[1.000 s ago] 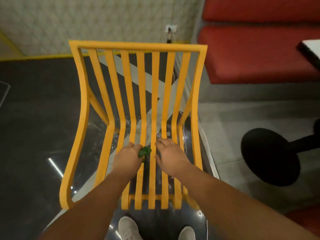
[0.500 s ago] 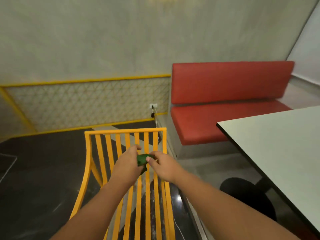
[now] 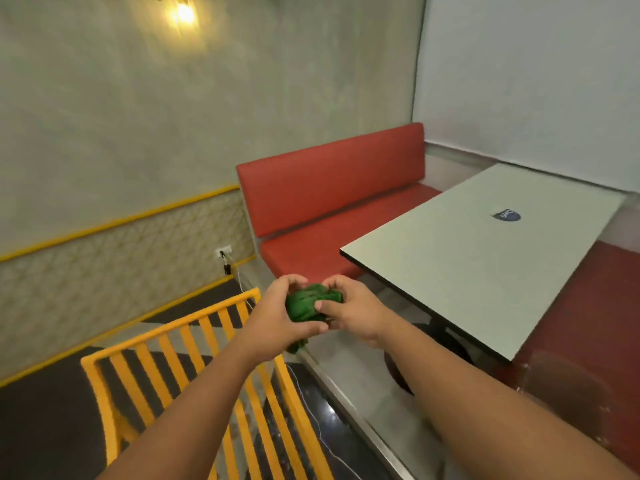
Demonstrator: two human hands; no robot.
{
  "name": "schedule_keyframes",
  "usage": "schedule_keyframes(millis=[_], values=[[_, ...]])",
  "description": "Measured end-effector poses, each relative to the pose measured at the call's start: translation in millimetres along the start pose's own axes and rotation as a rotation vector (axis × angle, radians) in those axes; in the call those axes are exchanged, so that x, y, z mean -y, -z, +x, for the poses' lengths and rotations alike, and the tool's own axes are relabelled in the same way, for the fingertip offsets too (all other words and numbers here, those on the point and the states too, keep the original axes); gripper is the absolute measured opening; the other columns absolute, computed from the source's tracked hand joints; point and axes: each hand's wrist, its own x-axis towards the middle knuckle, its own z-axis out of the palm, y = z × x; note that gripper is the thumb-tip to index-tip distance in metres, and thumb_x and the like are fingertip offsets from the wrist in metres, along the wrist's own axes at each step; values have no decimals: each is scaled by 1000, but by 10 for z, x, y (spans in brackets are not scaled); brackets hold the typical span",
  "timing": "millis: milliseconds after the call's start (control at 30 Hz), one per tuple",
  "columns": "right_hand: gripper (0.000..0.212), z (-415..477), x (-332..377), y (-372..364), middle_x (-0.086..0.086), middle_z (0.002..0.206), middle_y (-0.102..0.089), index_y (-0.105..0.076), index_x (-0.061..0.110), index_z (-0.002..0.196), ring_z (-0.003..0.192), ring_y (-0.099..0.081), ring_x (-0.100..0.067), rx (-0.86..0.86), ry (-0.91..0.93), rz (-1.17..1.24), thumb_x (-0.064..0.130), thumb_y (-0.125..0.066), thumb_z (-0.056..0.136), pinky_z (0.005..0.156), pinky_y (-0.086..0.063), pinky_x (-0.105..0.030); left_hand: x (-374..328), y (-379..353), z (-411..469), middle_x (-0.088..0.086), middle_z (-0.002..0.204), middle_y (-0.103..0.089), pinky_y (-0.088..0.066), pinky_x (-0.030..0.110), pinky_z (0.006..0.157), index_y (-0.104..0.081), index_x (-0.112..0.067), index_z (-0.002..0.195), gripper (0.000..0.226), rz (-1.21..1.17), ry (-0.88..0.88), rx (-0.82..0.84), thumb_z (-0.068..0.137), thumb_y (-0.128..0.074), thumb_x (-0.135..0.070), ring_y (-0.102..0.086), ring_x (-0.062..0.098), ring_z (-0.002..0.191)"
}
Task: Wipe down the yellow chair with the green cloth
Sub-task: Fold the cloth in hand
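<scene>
The green cloth (image 3: pixel 306 304) is bunched into a ball between both my hands, in mid-air above the chair's right side. My left hand (image 3: pixel 277 315) cups it from the left and below; a tail of cloth hangs under that hand. My right hand (image 3: pixel 349 311) pinches it from the right. The yellow chair (image 3: pixel 180 344), made of slats, stands at the lower left; my left forearm crosses over its slats. Neither hand touches the chair.
A pale rectangular table (image 3: pixel 485 258) on a black pedestal stands to the right, close to my right arm. A red bench (image 3: pixel 332 199) runs along the wall behind. A wall socket with a white cable (image 3: pixel 225 258) is at the far left of the bench. Floor is dark and glossy.
Both hands rose from the chair's seat slats with the cloth and drifted right of the chair. The view tilted up and right. More of the cloth shows between the hands.
</scene>
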Motion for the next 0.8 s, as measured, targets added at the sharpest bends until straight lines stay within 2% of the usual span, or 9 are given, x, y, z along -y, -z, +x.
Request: schedule_keyframes(millis=[67,133,200,267,333,500,633,700,800], values=[[18,-200,93,250,-24,105,-63,-53,5,107,93,-68,-29,-57,18,-16,-1,-64,94,76,-62,-44,-128,-81,94,-13,120,-64,-55,27,89,-53,-36,126,59,-161,34,141,76,-79,-52,-65,7,109],[25,-454,122,572,-18,109,-63,-52,6,116,96,-68,-26,-131,17,-30,-3,-61,94,74,-61,-36,-276,-311,207,-2,118,-71,-55,38,96,-60,-28,128,46,-263,46,304,86,-69,-46,-67,16,111],[34,-689,116,872,-19,110,-63,-52,13,122,95,-68,-29,-206,7,-66,-4,-60,94,77,-62,-41,-428,-592,293,6,117,-73,-53,42,100,-65,-20,126,37,-321,35,446,93,-65,-36,-68,23,112],[39,-977,17,1279,-26,109,-64,-52,17,126,96,-69,-39,-303,-25,-100,-2,-61,94,84,-61,-50,-652,-1017,405,8,115,-74,-53,39,99,-68,-15,123,29,-345,33,560,95,-65,-25,-68,25,112],[43,-1236,-89,1644,-25,112,-65,-50,16,130,99,-69,-39,-409,-61,-84,-2,-63,93,85,-61,-48,-864,-1434,510,8,112,-75,-56,36,95,-68,-12,121,27,-370,31,599,94,-66,-16,-70,23,108],[43,-1879,-487,2685,-16,118,-65,-52,9,129,98,-70,-24,-714,-135,33,6,-72,90,73,-60,-29,-1274,-2815,769,8,102,-77,-59,43,89,-67,-11,112,22,-359,61,608,91,-71,-11,-73,25,100],[32,-2257,-942,3402,-15,109,-73,-65,12,111,98,-73,-30,-824,-230,27,25,-79,85,88,-60,-50,-1465,-3893,928,8,99,-76,-59,50,88,-67,-11,106,19,-333,112,599,89,-74,-15,-74,25,94],[14,-2383,-1192,3734,-9,103,-74,-68,12,105,92,-73,-22,-819,-271,29,14,-72,92,88,-60,-43,-1515,-4401,1027,8,99,-76,-59,50,88,-67,-13,105,22,-311,125,616,86,-76,-19,-74,24,93],[11,-2488,-1592,4120,-8,100,-75,-72,16,100,93,-73,-26,-845,-315,-24,8,-69,93,87,-60,-40,-1523,-4990,1145,5,100,-75,-61,37,84,-66,-13,108,26,-268,140,659,86,-77,-20,-74,17,91]])
